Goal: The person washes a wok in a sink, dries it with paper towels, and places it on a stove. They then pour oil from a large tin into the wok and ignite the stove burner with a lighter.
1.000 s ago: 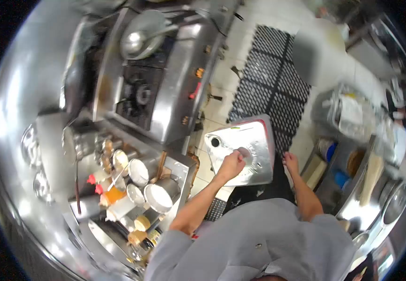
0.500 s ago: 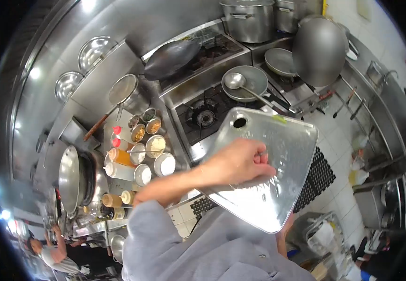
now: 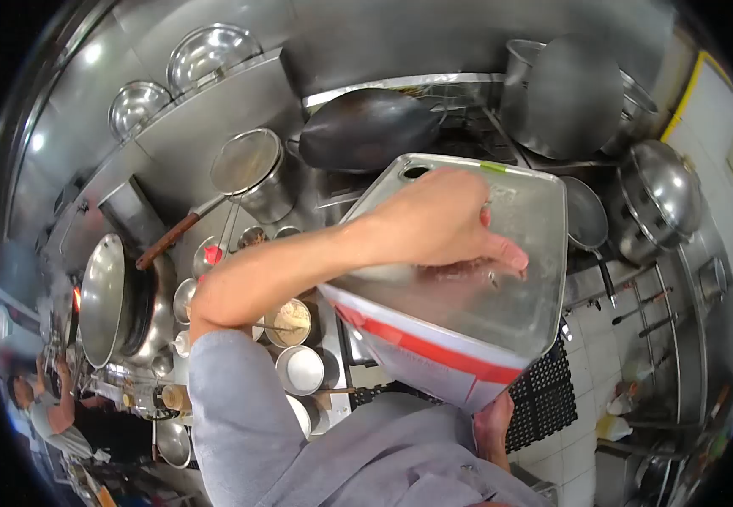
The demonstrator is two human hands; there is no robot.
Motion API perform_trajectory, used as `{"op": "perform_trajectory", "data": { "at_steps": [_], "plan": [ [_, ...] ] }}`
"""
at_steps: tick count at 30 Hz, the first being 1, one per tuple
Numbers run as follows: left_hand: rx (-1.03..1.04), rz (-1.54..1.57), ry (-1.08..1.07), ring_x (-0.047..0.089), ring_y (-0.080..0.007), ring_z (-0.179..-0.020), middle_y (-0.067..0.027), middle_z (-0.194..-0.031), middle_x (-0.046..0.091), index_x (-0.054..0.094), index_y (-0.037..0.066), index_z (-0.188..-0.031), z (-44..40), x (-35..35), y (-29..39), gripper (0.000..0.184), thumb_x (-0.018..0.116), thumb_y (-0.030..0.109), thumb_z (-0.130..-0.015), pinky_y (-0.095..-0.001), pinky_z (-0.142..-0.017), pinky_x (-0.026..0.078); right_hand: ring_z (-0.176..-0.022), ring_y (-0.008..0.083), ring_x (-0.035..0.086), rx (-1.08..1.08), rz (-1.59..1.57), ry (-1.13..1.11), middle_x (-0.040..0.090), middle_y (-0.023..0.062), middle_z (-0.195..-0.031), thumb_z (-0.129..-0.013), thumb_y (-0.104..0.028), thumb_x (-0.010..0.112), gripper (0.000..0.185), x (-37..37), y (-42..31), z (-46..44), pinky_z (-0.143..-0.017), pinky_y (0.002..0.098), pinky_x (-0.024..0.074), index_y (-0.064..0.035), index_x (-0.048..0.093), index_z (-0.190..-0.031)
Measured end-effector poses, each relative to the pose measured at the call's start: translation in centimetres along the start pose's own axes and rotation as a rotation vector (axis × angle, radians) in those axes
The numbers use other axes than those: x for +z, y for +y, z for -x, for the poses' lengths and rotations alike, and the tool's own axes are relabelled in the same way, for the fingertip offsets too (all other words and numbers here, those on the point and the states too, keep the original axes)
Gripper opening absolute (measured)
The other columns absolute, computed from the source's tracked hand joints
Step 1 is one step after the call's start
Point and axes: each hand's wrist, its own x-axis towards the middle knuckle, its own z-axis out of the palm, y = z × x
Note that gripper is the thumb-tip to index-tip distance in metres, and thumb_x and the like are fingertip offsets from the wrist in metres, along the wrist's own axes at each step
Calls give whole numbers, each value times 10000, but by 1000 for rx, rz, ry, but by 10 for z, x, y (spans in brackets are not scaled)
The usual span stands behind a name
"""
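A large rectangular metal tin [image 3: 531,224] is held up before my chest, tilted so that its top faces me. That top has a round hole near the far left corner and a green mark on the far edge. A red and white side shows below. My left hand [image 3: 442,215] is closed on top of the tin, fingers curled under; the handle itself is hidden. Low at the tin's near right corner, my right hand [image 3: 493,421] grips it from beneath, with its fingers partly hidden. The burner behind the tin is covered from view.
A dark wok [image 3: 370,131] sits on the back burner. To the left are a strainer [image 3: 246,160] on a pot, a bowl of pale powder [image 3: 290,319], a white-filled bowl [image 3: 300,370] and a large pan [image 3: 103,300]. Another person [image 3: 58,414] works at far left.
The tin has moved up and away from me over the stove and tipped, bringing its red and white side into view. The view has swung right, and the pan with the ladle is hidden.
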Motion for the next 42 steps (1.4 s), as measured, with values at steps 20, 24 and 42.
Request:
{"op": "perform_trajectory", "data": {
  "at_steps": [20,24,42],
  "plan": [
    [-16,223,232,601,-210,-587,-112,-595,613,661,36,-600,-136,-102,-136,583,610,610,-691,-328,-617,474,-694,109,547,-312,558,26,596,56,-785,-908,-271,500,322,139,-115,-99,-624,249,436,35,581,-853],
    [48,264,280,575,-202,-545,-127,-561,584,618,-22,-590,-142,-101,-152,648,615,617,-691,-321,-533,446,-699,113,554,-361,621,104,595,61,-785,-895,-264,508,314,144,-131,-107,-611,257,439,40,582,-866],
    [165,423,275,605,-293,-618,-132,-591,606,688,79,-653,-151,-106,-180,464,613,533,-720,-349,-660,483,-705,110,571,-435,840,150,615,60,-814,-928,-277,462,344,159,-155,-102,-620,262,452,48,571,-917]
  ]
}}
